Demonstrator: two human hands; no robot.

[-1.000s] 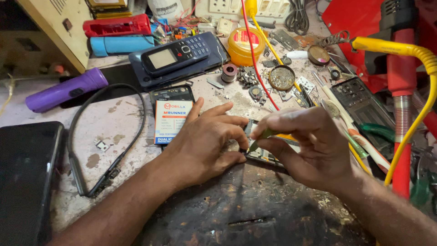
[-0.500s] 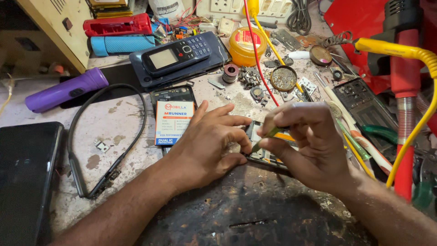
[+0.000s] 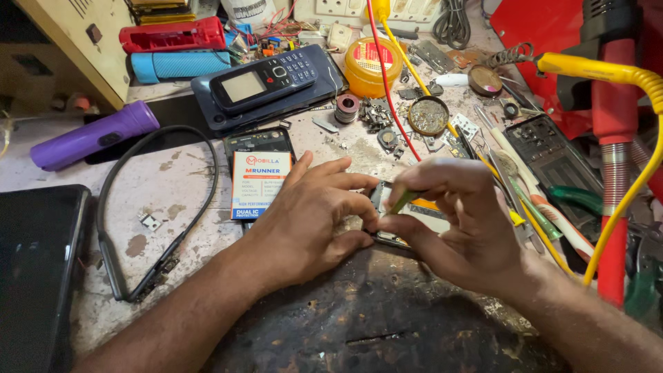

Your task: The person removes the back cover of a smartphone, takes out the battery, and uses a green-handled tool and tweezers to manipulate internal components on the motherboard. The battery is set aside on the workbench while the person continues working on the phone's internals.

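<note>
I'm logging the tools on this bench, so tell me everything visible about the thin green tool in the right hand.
The green tool is a slim stick-like piece, yellow-green and matte, plastic by its look. Only a short stretch shows; the rest is hidden in the right hand, which pinches it between thumb and fingers. It slants down to the left, its lower end at the edge of the small opened device that the left hand steadies. Its tip is hidden.

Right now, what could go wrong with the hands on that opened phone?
The green-handled tool in the right hand could slip and gouge the small opened phone that the left hand steadies. Loose small parts lie close by and could get knocked or lost. The red wire crosses just above.
</note>
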